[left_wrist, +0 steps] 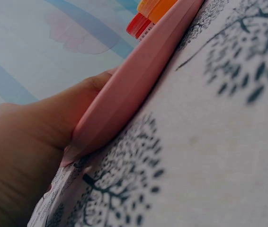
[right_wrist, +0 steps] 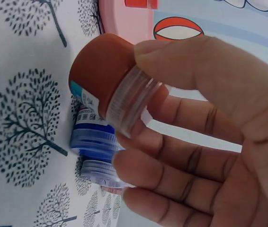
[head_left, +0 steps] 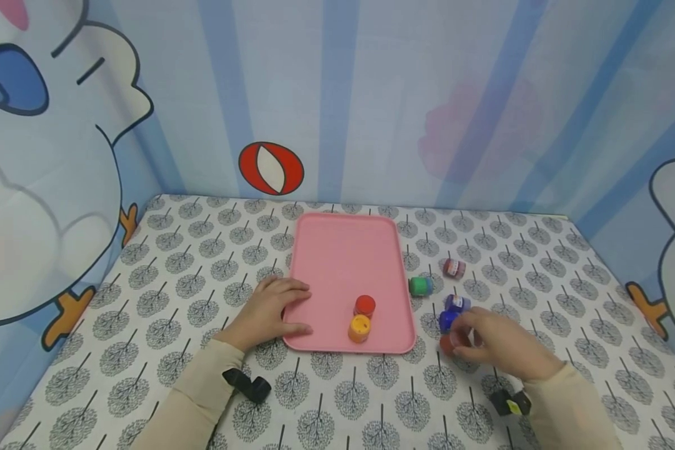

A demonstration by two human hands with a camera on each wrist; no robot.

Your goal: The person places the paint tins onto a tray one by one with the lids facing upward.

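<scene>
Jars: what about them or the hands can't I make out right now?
Yellow jar: left wrist; cut off by the upper edge.
Left hand: left wrist; fingertips hidden by tray.
Brown jar: head; partly hidden by right hand.
Farthest jar: head; print too small to read.

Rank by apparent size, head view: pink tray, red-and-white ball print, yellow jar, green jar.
Largest to smallest, head view:
1. Pink tray
2. Red-and-white ball print
3. Yellow jar and green jar: unranked; they look close in size, and the yellow one sits nearer the camera.
</scene>
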